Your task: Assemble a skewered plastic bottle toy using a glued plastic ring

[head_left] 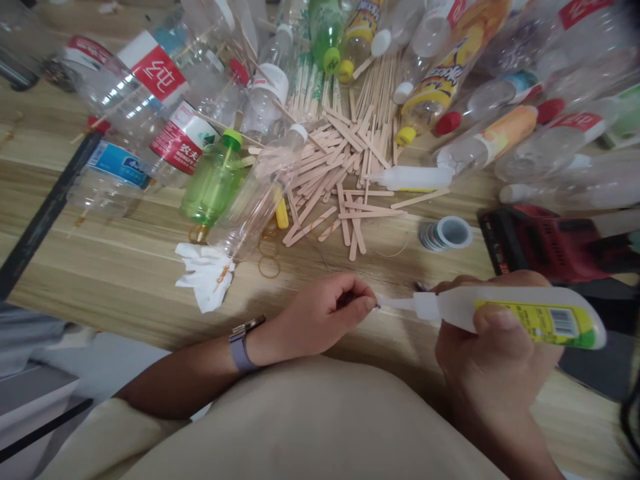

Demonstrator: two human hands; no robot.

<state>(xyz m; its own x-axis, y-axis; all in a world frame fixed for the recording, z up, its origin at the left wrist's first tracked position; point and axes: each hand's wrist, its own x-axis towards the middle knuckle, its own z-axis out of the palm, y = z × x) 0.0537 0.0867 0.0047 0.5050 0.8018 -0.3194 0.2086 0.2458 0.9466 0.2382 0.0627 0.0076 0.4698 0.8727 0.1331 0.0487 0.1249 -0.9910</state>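
Near the table's front edge, my left hand [327, 313], with a watch on its wrist, pinches something too small to make out between thumb and fingertips. My right hand [493, 360] is wrapped round a white glue bottle [460, 305] with a yellow and green label. The bottle lies sideways in the hand, and its narrow nozzle points left, close to the left fingertips. Beyond the hands a pile of wooden sticks [320, 167] lies on the wooden table [150, 273].
Plastic bottles [215, 177] crowd the back and left. A second glue bottle [417, 178] lies beside the sticks. At right are a tape roll [453, 233] and a red and black tool [555, 240]. Crumpled tissue [206, 277] and rubber bands [269, 267] lie left of centre.
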